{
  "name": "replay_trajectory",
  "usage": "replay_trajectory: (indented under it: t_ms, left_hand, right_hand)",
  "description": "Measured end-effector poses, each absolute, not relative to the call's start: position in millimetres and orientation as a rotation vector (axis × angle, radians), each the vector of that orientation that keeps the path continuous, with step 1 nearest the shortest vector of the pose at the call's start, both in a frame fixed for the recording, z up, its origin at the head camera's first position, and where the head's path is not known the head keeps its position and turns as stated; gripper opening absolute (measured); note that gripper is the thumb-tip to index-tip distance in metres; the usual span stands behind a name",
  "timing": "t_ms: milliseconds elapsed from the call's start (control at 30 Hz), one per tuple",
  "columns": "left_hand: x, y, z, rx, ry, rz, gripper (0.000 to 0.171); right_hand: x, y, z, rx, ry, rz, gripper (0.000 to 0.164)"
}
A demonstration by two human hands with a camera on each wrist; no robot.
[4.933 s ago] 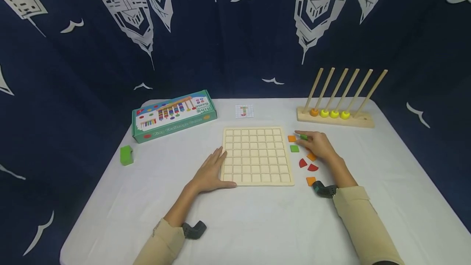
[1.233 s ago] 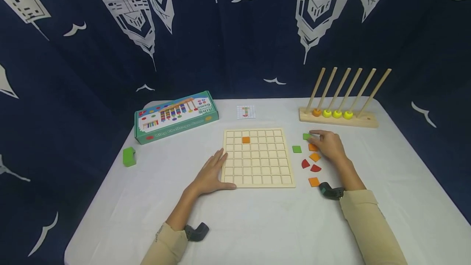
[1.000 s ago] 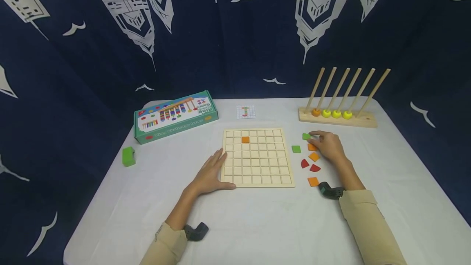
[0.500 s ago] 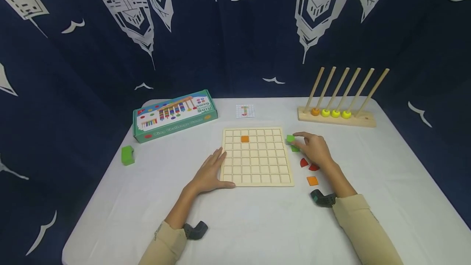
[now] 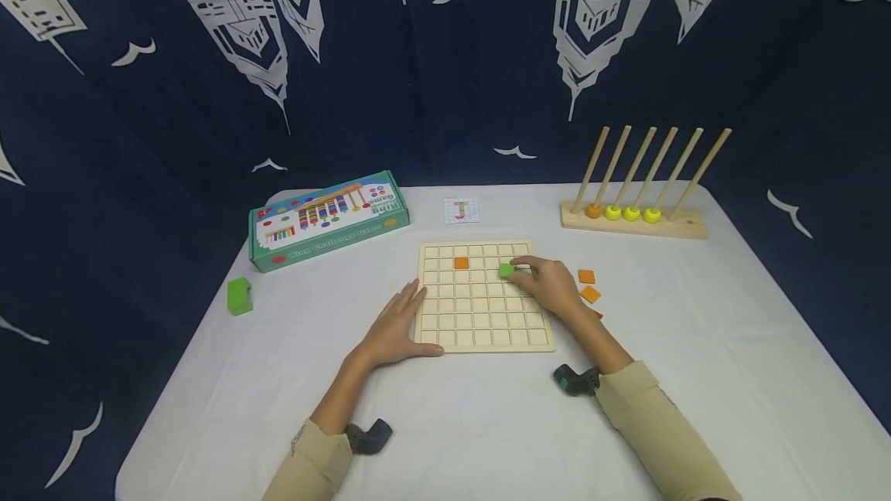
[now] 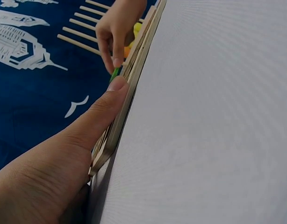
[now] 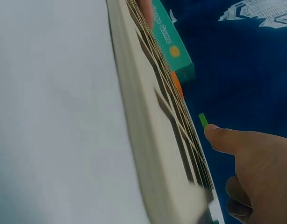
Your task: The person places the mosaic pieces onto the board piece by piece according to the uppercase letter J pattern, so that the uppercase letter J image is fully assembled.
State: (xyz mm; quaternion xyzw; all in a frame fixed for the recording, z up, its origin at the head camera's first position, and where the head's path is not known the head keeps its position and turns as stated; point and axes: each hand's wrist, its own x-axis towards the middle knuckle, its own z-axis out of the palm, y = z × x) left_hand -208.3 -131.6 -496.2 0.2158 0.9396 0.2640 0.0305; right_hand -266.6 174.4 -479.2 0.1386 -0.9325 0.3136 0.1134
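Observation:
A square wooden grid board (image 5: 485,349) lies mid-table, with one orange square tile (image 5: 461,263) in a cell of its second row. My left hand (image 5: 395,327) rests at the board's near left corner, fingers straight along the left edge and thumb on the front edge. Between thumb and forefinger my right hand (image 5: 550,286) pinches a green square tile (image 5: 506,270), held over the board's upper right part. In the right wrist view, the green tile (image 7: 203,120) sticks out past the thumb tip. The right hand and forearm cover the area just right of the board.
Orange tiles (image 5: 589,294) and a sliver of a red piece (image 5: 599,315) show by the right forearm. Behind the board are a small pattern card (image 5: 462,210), a green game box (image 5: 330,219) and a peg stand (image 5: 635,223) with beads. A green block (image 5: 240,296) sits far left.
The orange tile has come onto the board. My right hand has then picked up a green tile from the right and carried it left over the board. The left hand has stayed put.

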Motion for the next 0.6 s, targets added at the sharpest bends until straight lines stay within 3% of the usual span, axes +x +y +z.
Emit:
replay_trajectory:
  t_ms: [600]
  left_hand:
    - [-208, -133, -497, 0.642, 2.894, 0.771, 0.117]
  right_hand:
    - [-289, 127, -485, 0.446, -2.721, 0.97, 0.032]
